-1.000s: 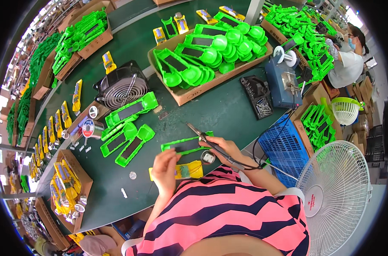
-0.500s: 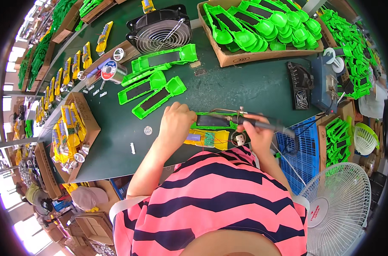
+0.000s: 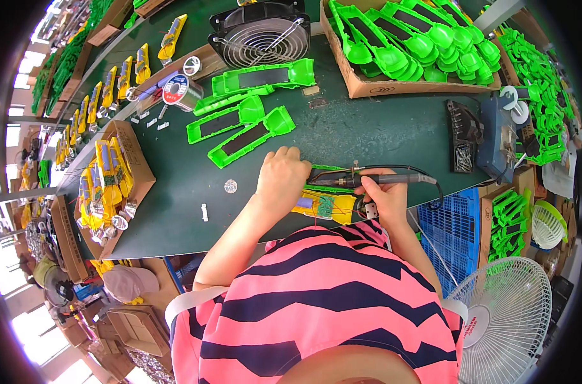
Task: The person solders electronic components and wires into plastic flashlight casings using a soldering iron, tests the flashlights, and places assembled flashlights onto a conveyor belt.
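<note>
My right hand (image 3: pixel 387 197) grips a soldering iron (image 3: pixel 341 180) with a thin metal tube clamped along it. The iron lies nearly level over a green plastic casing (image 3: pixel 332 189), its tip pointing at my left hand (image 3: pixel 282 174). With its fingers curled, my left hand is closed at the left end of that casing; the fingertips are hidden. Just nearer to me lies a yellow casing (image 3: pixel 342 208) with a green circuit board (image 3: pixel 325 205), a lilac battery cell and thin red wires. A round lamp part with a white block (image 3: pixel 370 210) sits beside it, below my right hand.
More green casings (image 3: pixel 246 137) lie beyond my left hand. A solder spool (image 3: pixel 179 91) and a metal fan (image 3: pixel 265 41) stand behind. Boxes hold green casings (image 3: pixel 368 83) and yellow assemblies (image 3: pixel 137 173). At right are a blue soldering station (image 3: pixel 492 131) and a blue crate (image 3: pixel 454 224).
The soldering iron has swung from a slant to nearly level, and its tip is nearer my left hand. My left hand stays at the casing's end. The whole view has shifted slightly.
</note>
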The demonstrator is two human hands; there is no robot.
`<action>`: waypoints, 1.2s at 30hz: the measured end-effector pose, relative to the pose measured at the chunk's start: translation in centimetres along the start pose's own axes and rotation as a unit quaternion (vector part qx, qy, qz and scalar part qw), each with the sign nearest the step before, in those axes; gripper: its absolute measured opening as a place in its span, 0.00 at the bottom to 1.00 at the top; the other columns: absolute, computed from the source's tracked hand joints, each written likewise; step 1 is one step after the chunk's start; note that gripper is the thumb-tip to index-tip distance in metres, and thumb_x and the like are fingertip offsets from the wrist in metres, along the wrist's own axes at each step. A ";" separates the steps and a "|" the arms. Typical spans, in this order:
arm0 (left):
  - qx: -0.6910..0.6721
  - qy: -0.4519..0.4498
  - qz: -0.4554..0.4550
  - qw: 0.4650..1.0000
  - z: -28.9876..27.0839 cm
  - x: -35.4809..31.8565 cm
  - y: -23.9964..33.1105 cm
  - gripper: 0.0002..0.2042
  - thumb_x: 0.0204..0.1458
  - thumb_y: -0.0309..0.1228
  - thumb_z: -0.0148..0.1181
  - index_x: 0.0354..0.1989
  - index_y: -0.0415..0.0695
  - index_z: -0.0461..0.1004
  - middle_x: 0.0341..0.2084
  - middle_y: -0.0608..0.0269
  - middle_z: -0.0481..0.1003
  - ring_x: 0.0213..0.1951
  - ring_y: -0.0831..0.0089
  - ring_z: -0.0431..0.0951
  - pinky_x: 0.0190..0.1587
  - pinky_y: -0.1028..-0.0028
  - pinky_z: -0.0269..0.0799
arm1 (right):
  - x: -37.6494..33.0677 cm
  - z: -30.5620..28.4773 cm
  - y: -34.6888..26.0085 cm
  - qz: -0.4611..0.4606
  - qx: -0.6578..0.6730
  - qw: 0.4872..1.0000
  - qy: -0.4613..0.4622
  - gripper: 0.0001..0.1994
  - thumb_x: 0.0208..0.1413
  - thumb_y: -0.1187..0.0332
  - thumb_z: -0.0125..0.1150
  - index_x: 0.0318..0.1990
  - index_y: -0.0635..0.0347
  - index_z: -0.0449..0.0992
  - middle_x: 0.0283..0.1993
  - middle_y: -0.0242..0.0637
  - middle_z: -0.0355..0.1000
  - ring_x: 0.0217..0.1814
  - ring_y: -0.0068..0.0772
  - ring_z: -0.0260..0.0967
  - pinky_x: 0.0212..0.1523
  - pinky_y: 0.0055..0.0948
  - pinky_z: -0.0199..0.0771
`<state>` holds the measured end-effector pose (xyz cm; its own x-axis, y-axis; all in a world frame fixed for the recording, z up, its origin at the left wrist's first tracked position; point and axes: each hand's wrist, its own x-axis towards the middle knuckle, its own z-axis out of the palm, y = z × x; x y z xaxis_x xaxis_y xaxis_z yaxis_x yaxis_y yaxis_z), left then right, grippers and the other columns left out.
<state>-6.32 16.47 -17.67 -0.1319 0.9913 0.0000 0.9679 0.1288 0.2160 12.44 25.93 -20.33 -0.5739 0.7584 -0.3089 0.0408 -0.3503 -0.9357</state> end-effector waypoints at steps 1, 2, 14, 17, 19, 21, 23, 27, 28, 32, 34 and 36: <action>0.000 0.000 -0.001 1.000 0.0 0.0 -0.1 0.01 0.35 0.27 0.56 0.17 0.46 0.72 0.20 0.61 0.65 0.30 0.65 0.68 0.32 0.68 0.62 | 0.0 0.3 0.0 -0.010 0.003 1.000 0.008 0.07 0.47 0.76 0.56 0.34 0.68 0.70 0.24 0.39 0.71 0.20 0.17 0.66 0.17 0.13 0.63; 0.002 0.002 -0.001 1.000 0.0 0.0 -0.1 0.01 0.35 0.27 0.56 0.17 0.46 0.72 0.20 0.61 0.65 0.30 0.65 0.68 0.32 0.69 0.63 | 0.0 0.3 -0.1 -0.020 0.005 1.000 0.018 0.07 0.47 0.76 0.56 0.35 0.68 0.70 0.24 0.39 0.71 0.19 0.17 0.66 0.16 0.13 0.62; -0.001 0.008 -0.002 1.000 0.3 0.1 -0.3 0.02 0.34 0.27 0.56 0.15 0.46 0.72 0.19 0.61 0.65 0.29 0.64 0.68 0.31 0.69 0.64 | -0.4 -0.5 -0.3 -0.021 0.039 0.999 -0.006 0.07 0.48 0.75 0.56 0.35 0.68 0.70 0.25 0.40 0.71 0.21 0.19 0.68 0.16 0.13 0.64; -0.001 0.013 -0.002 1.000 0.3 0.1 -0.3 0.02 0.34 0.27 0.56 0.14 0.46 0.72 0.19 0.61 0.65 0.29 0.64 0.68 0.31 0.69 0.65 | -0.5 -0.5 0.3 -0.035 0.032 0.999 -0.008 0.07 0.48 0.76 0.56 0.35 0.68 0.70 0.27 0.40 0.71 0.24 0.21 0.70 0.17 0.13 0.66; 0.001 0.013 0.000 1.000 0.3 0.1 -0.3 0.02 0.34 0.27 0.56 0.14 0.46 0.72 0.19 0.61 0.65 0.29 0.64 0.68 0.31 0.69 0.65 | -0.5 -0.5 0.3 -0.029 0.019 0.999 -0.011 0.07 0.48 0.76 0.57 0.35 0.69 0.69 0.29 0.40 0.71 0.25 0.22 0.71 0.19 0.14 0.67; -0.002 0.012 0.001 1.000 0.3 0.1 -0.3 0.02 0.33 0.26 0.56 0.14 0.46 0.72 0.19 0.61 0.65 0.29 0.64 0.68 0.31 0.69 0.65 | -0.6 -0.4 0.1 -0.023 0.007 1.000 -0.014 0.07 0.48 0.76 0.57 0.35 0.69 0.69 0.30 0.40 0.71 0.27 0.22 0.71 0.21 0.14 0.68; -0.003 0.011 0.001 1.000 0.3 0.1 -0.3 0.02 0.33 0.26 0.56 0.14 0.45 0.72 0.19 0.61 0.65 0.29 0.64 0.68 0.31 0.69 0.65 | -0.6 -0.3 -0.1 -0.021 -0.018 1.000 -0.010 0.08 0.48 0.76 0.57 0.36 0.69 0.69 0.30 0.40 0.71 0.27 0.23 0.71 0.26 0.16 0.69; -0.012 0.015 -0.001 1.000 0.2 0.2 -0.3 0.01 0.33 0.26 0.56 0.15 0.45 0.72 0.19 0.60 0.65 0.29 0.64 0.68 0.32 0.69 0.65 | -0.5 0.1 0.4 -0.061 -0.044 0.997 -0.002 0.07 0.48 0.76 0.56 0.35 0.68 0.70 0.25 0.40 0.72 0.19 0.16 0.66 0.15 0.11 0.58; -0.012 0.015 0.001 1.000 0.2 0.2 -0.2 0.01 0.33 0.26 0.56 0.15 0.45 0.72 0.19 0.60 0.65 0.29 0.64 0.68 0.32 0.69 0.65 | -0.5 0.1 0.8 -0.088 -0.046 0.995 -0.001 0.07 0.48 0.76 0.55 0.35 0.67 0.70 0.24 0.40 0.72 0.18 0.16 0.65 0.15 0.11 0.57; -0.004 0.011 0.002 1.000 0.1 0.1 -0.1 0.01 0.33 0.25 0.56 0.15 0.45 0.73 0.19 0.60 0.65 0.29 0.64 0.68 0.31 0.69 0.65 | -0.7 -0.2 0.6 -0.063 -0.031 0.997 -0.015 0.08 0.47 0.76 0.58 0.36 0.69 0.70 0.31 0.39 0.72 0.29 0.23 0.71 0.27 0.17 0.69; 0.000 0.008 0.002 1.000 0.1 0.2 -0.1 0.01 0.33 0.25 0.56 0.15 0.45 0.73 0.19 0.60 0.65 0.29 0.64 0.68 0.31 0.69 0.65 | -0.6 -0.4 0.3 -0.039 -0.038 0.998 -0.022 0.09 0.47 0.76 0.57 0.36 0.69 0.70 0.31 0.39 0.72 0.29 0.23 0.71 0.27 0.16 0.69; 0.000 0.002 0.004 1.000 0.1 0.1 -0.2 0.01 0.33 0.25 0.56 0.15 0.45 0.73 0.19 0.60 0.66 0.29 0.64 0.68 0.31 0.69 0.65 | -0.8 -0.6 0.1 -0.014 -0.046 0.998 -0.029 0.09 0.48 0.76 0.57 0.37 0.69 0.70 0.31 0.39 0.72 0.29 0.23 0.71 0.26 0.16 0.68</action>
<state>-6.48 16.54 -17.76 -0.1255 0.9921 0.0060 0.9687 0.1212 0.2167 13.41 25.65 -20.28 -0.6223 0.7330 -0.2749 0.0973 -0.2760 -0.9562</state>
